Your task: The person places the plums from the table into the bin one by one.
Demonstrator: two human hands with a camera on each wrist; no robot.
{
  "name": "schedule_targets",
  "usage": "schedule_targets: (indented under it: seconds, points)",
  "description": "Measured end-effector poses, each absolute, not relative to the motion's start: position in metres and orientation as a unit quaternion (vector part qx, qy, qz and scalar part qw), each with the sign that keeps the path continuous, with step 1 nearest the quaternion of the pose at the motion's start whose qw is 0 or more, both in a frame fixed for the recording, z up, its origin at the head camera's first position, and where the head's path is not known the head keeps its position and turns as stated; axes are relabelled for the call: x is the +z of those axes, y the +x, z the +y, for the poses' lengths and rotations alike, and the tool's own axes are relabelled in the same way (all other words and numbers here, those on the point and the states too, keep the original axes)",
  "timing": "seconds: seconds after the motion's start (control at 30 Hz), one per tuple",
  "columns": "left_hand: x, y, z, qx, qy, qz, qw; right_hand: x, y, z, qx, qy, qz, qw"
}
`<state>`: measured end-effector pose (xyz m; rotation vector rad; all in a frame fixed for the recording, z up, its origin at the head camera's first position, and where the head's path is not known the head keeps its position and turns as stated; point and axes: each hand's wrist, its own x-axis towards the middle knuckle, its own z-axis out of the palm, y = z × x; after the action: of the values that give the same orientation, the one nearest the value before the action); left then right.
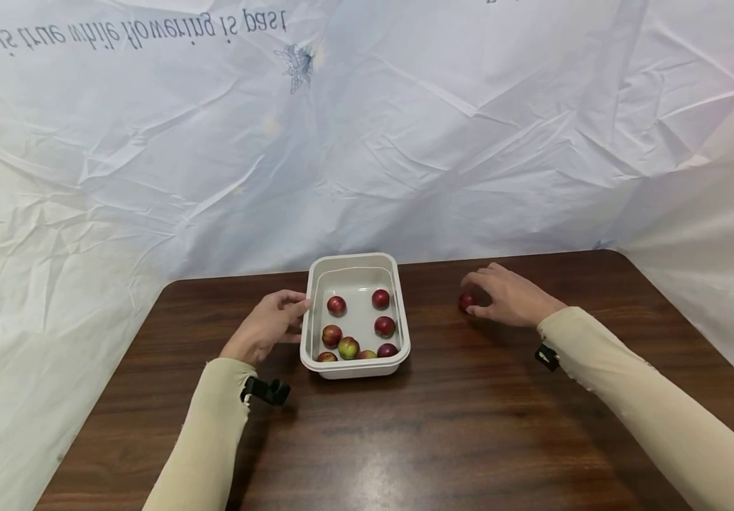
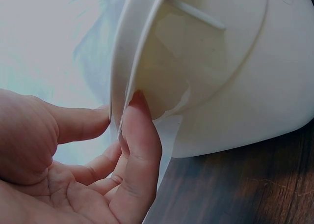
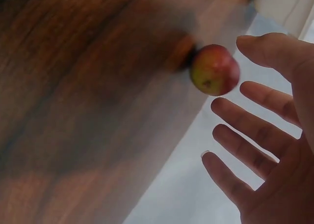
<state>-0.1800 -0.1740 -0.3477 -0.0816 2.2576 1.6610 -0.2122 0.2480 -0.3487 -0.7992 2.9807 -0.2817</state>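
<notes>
A white rectangular plastic tub (image 1: 355,368) stands on the table with several red and yellow-green plums (image 1: 348,348) inside. My left hand (image 1: 268,323) is at its left side; in the left wrist view, thumb and forefinger pinch the tub's rim (image 2: 128,47). To the right of the tub, a lone plum (image 1: 466,301) lies on the wood, partly covered by my right hand (image 1: 509,294). Seen from the right wrist, this plum (image 3: 215,70) sits just off the tips of the thumb and spread fingers, and nothing is in the grasp.
The dark brown wooden table (image 1: 367,440) has its far edge right behind the tub. A creased white sheet (image 1: 367,142) with printed lettering hangs behind and around the table. Dark camera straps (image 1: 266,391) sit at both wrists, over pale sleeves.
</notes>
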Motion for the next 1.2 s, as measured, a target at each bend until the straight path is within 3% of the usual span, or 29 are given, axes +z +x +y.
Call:
schedule_targets:
  seconds: [0.53,1.2]
  points:
    - [-0.346,-0.18,-0.174,0.584,-0.027,0.794,0.168,-0.368,-0.218,0.252,-0.112,-0.252,0.961,0.036]
    - [-0.348,-0.18,-0.175,0.583,-0.03,0.794,0.168,-0.36,-0.214,0.252,-0.123,-0.251,0.96,0.03]
